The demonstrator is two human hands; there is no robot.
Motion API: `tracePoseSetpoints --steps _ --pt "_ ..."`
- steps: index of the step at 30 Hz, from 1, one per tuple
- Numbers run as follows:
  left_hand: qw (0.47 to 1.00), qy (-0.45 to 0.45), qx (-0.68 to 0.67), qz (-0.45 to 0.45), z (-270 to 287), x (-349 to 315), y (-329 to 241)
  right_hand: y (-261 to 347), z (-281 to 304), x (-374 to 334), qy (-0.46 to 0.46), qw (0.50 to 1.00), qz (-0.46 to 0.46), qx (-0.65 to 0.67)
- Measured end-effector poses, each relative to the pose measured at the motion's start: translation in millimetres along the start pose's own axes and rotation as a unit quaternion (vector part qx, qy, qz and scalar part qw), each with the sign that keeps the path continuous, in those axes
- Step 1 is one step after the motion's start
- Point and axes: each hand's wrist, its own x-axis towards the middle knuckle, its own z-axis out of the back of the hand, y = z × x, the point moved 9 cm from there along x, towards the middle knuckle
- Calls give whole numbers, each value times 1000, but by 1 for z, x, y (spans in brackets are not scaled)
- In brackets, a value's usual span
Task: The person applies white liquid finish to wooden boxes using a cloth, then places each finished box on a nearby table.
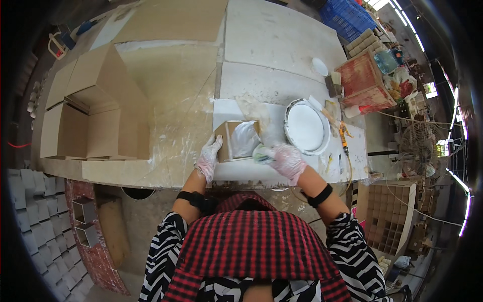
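My left hand (210, 152), in a thin clear glove, grips the left side of a small brown box-shaped piece (244, 139). That piece is partly coated in wet-looking white or silvery grey and stands tilted near the table's front edge. In my gloved right hand (288, 160) is a pale green sponge or pad (261, 154), pressed at the piece's lower right corner. The right fingers curl round the pad and partly hide it. To the right stands a round tub of white paint (306, 127), its rim smeared.
Open brown cardboard boxes (103, 133) stand at the left of the white-stained table (173, 100). Right of the tub lies an orange-handled air gun (344, 138) with a hose. A reddish wooden crate (365, 80), a small white bowl (319, 66) and a blue crate (347, 19) are farther off.
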Motion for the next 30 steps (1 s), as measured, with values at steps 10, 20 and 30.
tracePoseSetpoints --steps 10,20,30 --pt "983 2 184 16 3 3 4 -11 19 32 -121 972 -68 192" --pt "999 6 -29 -38 -8 7 -4 -6 45 73 -185 982 -5 -27" --pt "999 -21 -15 -29 -5 5 -4 -39 37 71 -113 983 -118 81"
